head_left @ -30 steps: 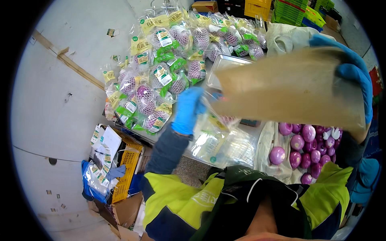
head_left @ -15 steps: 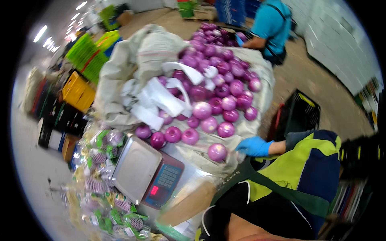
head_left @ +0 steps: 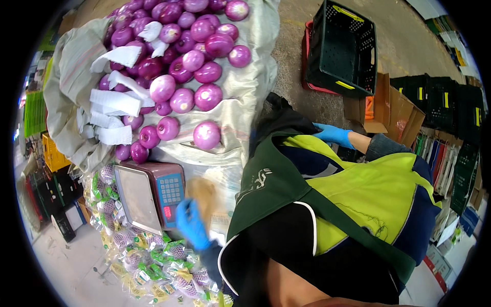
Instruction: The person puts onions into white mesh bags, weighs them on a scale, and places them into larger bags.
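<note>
My left hand (head_left: 191, 223), in a blue glove, is beside a shop scale (head_left: 164, 197) with a metal pan and keypad. Motion smears its fingers, so their grip is unclear. Right next to it is a blurred brown piece (head_left: 203, 197); whether I hold it I cannot tell. My right hand (head_left: 333, 135), also gloved in blue, is by my right side next to a dark cloth or bag, its fingers stretched out and partly covered by my jacket. A single purple onion (head_left: 207, 135) lies on the pale sacking (head_left: 232, 110), nearest me.
Many purple onions (head_left: 181, 71) are heaped on the sacking, with white foam net sleeves (head_left: 116, 104) among them. Bagged onions (head_left: 148, 256) in clear, green-labelled packs lie around the scale. A black crate (head_left: 341, 48) and cardboard boxes (head_left: 403, 115) stand on the floor at right.
The view has turned down and right, so the onions sit farther up and left. My left hand has come into view by the scale. My right hand has moved from the sacking to my side.
</note>
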`<state>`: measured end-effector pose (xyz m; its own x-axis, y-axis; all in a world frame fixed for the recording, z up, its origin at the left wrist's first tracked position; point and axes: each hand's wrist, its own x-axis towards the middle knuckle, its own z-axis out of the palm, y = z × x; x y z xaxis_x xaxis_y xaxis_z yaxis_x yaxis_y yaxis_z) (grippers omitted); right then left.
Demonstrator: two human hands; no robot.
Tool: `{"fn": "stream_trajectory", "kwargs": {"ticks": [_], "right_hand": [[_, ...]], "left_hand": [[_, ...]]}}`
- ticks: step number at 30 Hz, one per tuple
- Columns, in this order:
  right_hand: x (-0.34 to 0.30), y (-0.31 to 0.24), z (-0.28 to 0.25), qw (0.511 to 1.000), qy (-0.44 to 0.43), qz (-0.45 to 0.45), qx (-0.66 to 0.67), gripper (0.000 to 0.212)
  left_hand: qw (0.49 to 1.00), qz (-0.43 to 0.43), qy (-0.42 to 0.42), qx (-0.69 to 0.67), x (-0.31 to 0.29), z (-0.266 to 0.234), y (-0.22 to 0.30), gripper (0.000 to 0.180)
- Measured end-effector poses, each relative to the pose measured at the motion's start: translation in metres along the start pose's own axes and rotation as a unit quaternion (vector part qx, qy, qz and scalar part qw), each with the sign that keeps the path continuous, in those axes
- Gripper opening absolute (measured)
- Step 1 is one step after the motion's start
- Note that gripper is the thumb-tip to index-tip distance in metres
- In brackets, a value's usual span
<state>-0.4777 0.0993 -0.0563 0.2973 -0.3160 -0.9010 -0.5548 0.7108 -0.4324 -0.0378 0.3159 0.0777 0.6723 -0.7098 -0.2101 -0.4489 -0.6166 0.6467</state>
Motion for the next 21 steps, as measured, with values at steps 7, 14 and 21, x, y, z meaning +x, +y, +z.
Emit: {"fn": "stream_trajectory", "kwargs": {"ticks": [7, 14, 21], "right_hand": [[0.010, 0.013, -0.011, 0.990, 0.095, -0.093, -0.057, 0.069], [-0.008, 0.005, -0.035, 0.905, 0.172, -0.071, -0.383, 0.062], [-0.013, 0.015, -0.070, 0.870, 0.233, -0.171, -0.400, 0.033]], "left_hand": [[0.923, 0.212, -0.315, 0.062, 0.051, 0.199, 0.082, 0.030], [0.875, 0.097, -0.475, -0.013, 0.068, 0.264, 0.069, 0.027], [0.842, -0.104, -0.468, -0.247, 0.064, 0.269, 0.100, 0.022]]}}
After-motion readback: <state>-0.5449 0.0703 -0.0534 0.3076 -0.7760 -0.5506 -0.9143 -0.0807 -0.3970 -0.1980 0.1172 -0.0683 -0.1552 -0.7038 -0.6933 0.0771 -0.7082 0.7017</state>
